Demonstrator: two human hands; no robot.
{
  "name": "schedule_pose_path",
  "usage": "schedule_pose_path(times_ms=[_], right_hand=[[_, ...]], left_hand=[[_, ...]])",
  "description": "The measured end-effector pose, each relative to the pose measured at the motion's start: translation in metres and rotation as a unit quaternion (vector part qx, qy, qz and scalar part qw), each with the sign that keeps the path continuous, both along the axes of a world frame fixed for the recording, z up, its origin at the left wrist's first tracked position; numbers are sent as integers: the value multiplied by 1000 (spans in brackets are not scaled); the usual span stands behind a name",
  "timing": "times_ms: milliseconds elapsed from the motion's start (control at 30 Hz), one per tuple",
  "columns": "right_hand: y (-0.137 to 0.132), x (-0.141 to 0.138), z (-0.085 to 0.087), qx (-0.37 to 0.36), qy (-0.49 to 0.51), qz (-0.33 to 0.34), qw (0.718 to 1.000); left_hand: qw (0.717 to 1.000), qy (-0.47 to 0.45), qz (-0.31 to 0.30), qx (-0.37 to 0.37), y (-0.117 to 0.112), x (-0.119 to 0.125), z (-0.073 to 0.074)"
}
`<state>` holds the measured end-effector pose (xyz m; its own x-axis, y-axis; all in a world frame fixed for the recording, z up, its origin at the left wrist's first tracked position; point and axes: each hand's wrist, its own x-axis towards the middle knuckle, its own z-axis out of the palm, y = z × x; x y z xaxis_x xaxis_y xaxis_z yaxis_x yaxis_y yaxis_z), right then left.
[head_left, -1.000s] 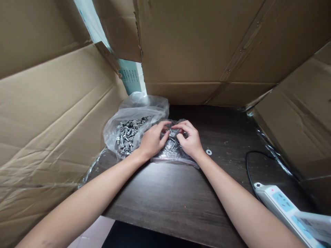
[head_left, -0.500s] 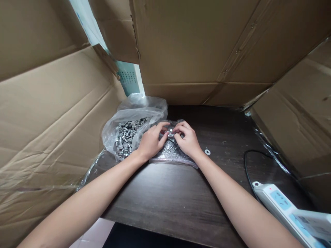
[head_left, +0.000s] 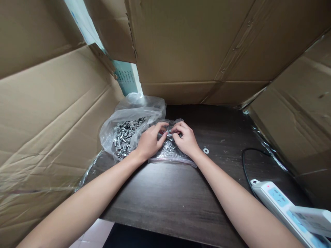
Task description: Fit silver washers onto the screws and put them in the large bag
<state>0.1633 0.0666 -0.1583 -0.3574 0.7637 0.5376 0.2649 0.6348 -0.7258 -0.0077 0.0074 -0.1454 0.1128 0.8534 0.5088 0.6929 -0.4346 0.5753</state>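
Between my two hands is a small shiny bolt (head_left: pixel 169 131), pinched at both ends by the fingertips. My left hand (head_left: pixel 150 142) is closed on its left end. From the other side, my right hand (head_left: pixel 185 139) grips the bolt's right end, where a nut or head seems to be; fingers partly hide it. Under the hands lies a clear plastic bag (head_left: pixel 165 155) with several metal bolts on or in it. To the left, an open clear bag (head_left: pixel 106 136) holds a heap of bolts (head_left: pixel 124 137).
A white washer (head_left: pixel 206 151) lies on the dark wooden table (head_left: pixel 165 196) right of my hand. At the lower right sits a white power strip (head_left: pixel 278 198) with a black cable (head_left: pixel 243 165). Cardboard walls (head_left: pixel 201 44) stand at the back and both sides.
The whole view has shifted slightly, moving everything a little left in the picture. Both hands stay on the bolt, with only a small change in finger position.
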Motion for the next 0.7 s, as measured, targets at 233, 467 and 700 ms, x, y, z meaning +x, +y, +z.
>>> schedule_pose_path(times_ms=[233,467,700], right_hand=[[0,1,1,12,-3,-15,1000],[0,1,0,5,-4,6,1000],[-1,1,1,1,-24,-12,1000]], left_hand=[[1000,9,10,5,1,0,-2],[1000,-6,2,3,0,0,-1],[1000,-8,8,0,1,0,-1]])
